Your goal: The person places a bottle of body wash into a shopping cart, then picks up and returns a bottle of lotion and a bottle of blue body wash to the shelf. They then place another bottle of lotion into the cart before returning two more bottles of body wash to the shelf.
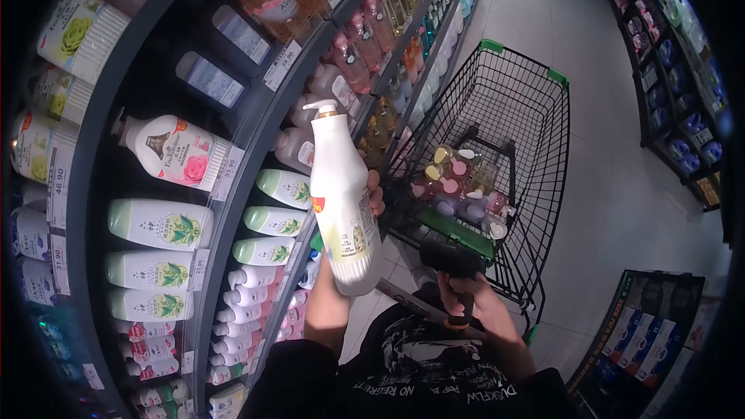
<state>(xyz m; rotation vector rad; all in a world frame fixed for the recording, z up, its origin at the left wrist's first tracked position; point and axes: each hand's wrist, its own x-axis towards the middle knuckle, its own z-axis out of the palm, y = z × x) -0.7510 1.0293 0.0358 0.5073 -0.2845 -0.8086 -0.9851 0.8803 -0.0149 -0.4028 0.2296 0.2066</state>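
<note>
My left hand (375, 195) is closed around a large white pump bottle (338, 178), held upright with a slight tilt in front of the shelves. Most of this hand is hidden behind the bottle; its fingertips show at the right side. The bottle carries a yellow-green print, small label text and a red sticker. Beside the cart handle, my right hand (479, 299) grips a black handheld scanner (448, 258) with an orange end on its grip. Below the scanner is the front of my dark printed shirt (434, 353).
A black wire shopping cart (535, 163) with green corners stands ahead, with several pump bottles (458, 178) inside. Shelves (260, 109) on the left hold body wash bottles (159, 223) and a rose-print bottle (180, 151). Another display rack (675, 77) stands across the aisle.
</note>
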